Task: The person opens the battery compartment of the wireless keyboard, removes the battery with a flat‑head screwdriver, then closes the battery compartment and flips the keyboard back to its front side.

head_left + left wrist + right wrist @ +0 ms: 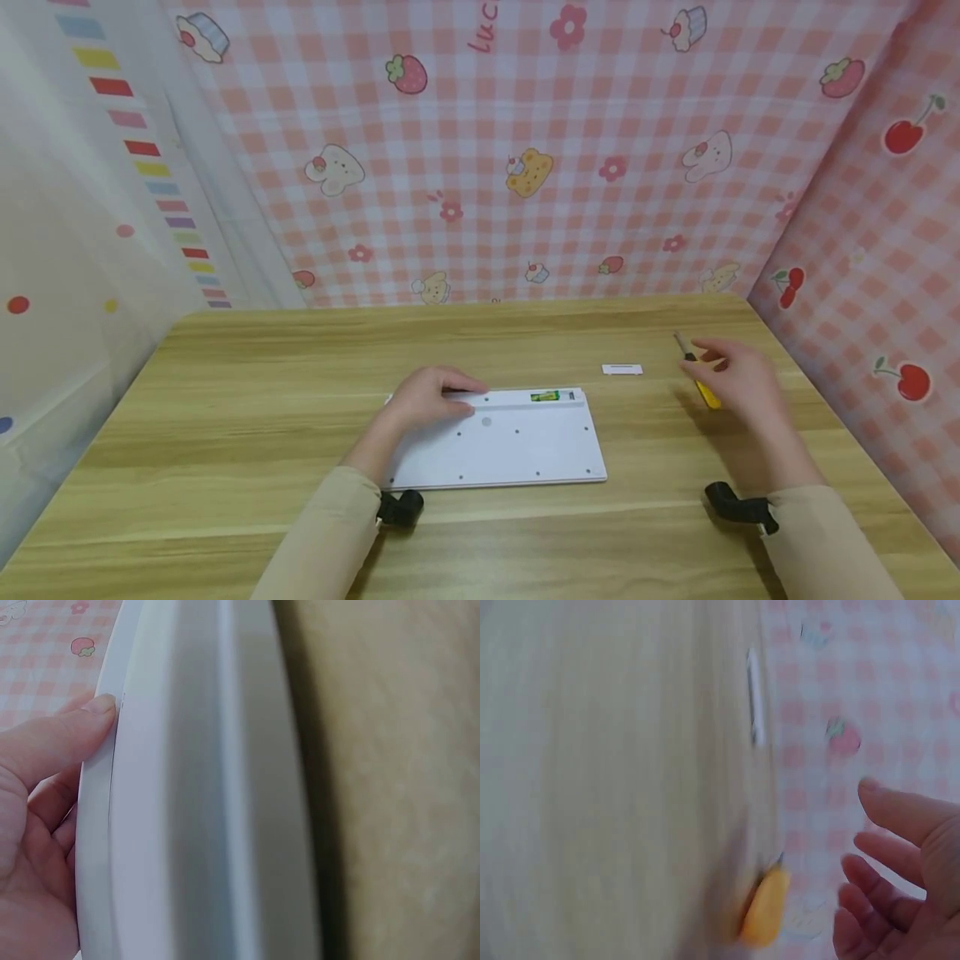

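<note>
A white keyboard (495,454) lies underside up on the table, small dark screw spots across its back. Along its far edge runs a raised ridge where a green battery (545,396) shows in a slot. My left hand (427,396) grips the keyboard's far edge; in the left wrist view the thumb (97,706) presses on one face while the other fingers are partly hidden behind. Over at the right, my right hand (738,379) hovers above a screwdriver (707,393) with a yellow handle. Its fingers are loosely bent and hold nothing, apart from the handle in the right wrist view.
A small white cover (622,369) with little tabs lies on the wooden table (247,442) between the keyboard and the screwdriver. Pink checked cloth (480,250) hangs behind the table and along its right side. White cloth hangs on the left.
</note>
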The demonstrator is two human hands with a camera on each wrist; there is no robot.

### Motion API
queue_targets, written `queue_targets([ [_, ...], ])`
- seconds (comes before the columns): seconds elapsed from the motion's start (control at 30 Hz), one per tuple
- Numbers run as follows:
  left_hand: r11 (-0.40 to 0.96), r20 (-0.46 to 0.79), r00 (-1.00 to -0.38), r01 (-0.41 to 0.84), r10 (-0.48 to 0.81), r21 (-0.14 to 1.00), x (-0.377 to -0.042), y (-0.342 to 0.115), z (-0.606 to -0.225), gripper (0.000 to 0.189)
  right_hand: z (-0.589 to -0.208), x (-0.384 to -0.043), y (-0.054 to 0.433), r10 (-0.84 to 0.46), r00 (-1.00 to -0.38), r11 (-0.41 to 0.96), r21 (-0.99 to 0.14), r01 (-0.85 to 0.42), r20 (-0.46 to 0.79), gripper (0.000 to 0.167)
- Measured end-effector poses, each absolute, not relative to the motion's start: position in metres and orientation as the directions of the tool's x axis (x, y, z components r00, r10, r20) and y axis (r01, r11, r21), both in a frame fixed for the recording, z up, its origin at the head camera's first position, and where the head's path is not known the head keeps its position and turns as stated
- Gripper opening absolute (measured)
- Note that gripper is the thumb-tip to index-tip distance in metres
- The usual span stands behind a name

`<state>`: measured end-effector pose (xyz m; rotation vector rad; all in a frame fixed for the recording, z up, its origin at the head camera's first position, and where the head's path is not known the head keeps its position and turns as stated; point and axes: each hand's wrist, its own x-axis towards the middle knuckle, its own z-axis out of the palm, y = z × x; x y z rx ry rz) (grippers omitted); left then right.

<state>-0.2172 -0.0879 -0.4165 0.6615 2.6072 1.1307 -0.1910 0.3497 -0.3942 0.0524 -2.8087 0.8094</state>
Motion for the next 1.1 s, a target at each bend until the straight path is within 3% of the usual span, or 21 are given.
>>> queue_targets([
  [0.5,0.594,-0.008,-0.868,0.333,0.497,0.732,-0.217,-0.088,-0.418,0.029,-0.396,-0.190,0.251,-0.354,-0.922,0.676,-0.638,-0.368,0.156,0.043],
  [0.73,0.592,-0.014,-0.866,0.330,0.499,0.735,-0.217,-0.088,-0.417,0.030,-0.398,-0.191,0.223,-0.412,-0.909,0.652,-0.675,-0.344,0.066,0.045],
  [1.1,0.593,-0.012,-0.865,0.335,0.502,0.732,-0.220,-0.089,-0.419,0.030,-0.399,-0.197,0.206,-0.433,-0.899,0.648,-0.674,-0.356,0.058,0.039],
])
